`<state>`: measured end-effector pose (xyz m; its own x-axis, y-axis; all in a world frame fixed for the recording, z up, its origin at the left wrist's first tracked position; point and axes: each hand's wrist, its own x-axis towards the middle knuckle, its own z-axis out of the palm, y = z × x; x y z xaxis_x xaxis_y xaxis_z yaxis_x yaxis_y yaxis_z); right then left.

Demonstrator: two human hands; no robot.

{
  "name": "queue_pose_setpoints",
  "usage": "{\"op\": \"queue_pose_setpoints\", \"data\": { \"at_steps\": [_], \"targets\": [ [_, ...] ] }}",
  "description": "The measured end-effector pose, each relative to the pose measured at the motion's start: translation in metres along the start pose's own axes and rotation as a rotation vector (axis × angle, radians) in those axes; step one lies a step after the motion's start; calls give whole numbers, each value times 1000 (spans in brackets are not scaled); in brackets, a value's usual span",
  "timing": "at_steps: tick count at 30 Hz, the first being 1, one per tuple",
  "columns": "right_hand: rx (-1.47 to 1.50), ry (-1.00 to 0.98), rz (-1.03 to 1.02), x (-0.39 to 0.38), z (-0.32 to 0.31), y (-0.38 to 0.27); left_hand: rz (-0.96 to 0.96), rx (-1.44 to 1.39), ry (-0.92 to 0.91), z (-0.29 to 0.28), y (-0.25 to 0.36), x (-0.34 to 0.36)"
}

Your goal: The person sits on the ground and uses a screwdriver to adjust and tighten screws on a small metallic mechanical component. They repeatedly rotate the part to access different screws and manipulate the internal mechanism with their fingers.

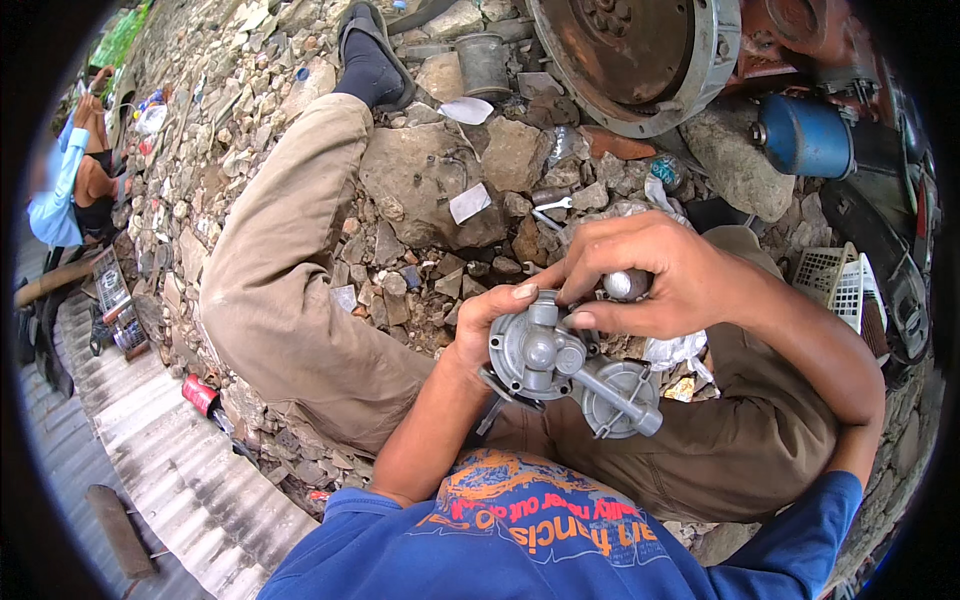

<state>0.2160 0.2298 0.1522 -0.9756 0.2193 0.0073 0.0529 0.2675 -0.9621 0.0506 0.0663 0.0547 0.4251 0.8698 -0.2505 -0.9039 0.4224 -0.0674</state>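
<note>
A grey cast-metal assembly (540, 350) with a domed housing, a short pipe and a second round housing (612, 400) is held in front of my lap. My left hand (480, 335) grips its left side, thumb beside the top fitting (545, 308). My right hand (655, 270) is closed around a short metal cylinder (626, 285) with a rounded end, its thumb and forefinger at that top fitting. Whether the cylinder is a separate piece or a tool's handle I cannot tell.
Rubble ground (430, 190) holds a wrench (553, 204), a large rusty round housing (620, 55), a blue canister (808, 137) and a plastic basket (825, 275). Corrugated sheeting (150, 440) lies at lower left. Another person (65, 200) in light blue sits at far left.
</note>
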Motion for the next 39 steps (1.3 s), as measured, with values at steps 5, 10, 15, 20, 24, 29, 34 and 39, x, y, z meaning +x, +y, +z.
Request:
{"op": "queue_pose_setpoints", "data": {
  "at_steps": [5,10,15,20,24,29,34,39],
  "targets": [
    [49,98,-38,-1,7,4,5,-9,-50,0,2,0],
    [40,116,5,2,8,0,5,48,13,7,6,-1],
    [78,115,90,3,9,-3,-9,-96,-71,4,6,1],
    [107,127,92,-2,13,7,-11,-75,-15,13,7,1],
    [167,129,195,1,14,-2,22,-26,36,16,8,1],
    [187,138,147,-1,15,6,2,-39,7,13,9,2],
    [180,150,239,2,16,0,13,-61,67,17,10,0],
    [189,183,202,-1,20,2,31,-21,143,11,11,-3]
  ]
}}
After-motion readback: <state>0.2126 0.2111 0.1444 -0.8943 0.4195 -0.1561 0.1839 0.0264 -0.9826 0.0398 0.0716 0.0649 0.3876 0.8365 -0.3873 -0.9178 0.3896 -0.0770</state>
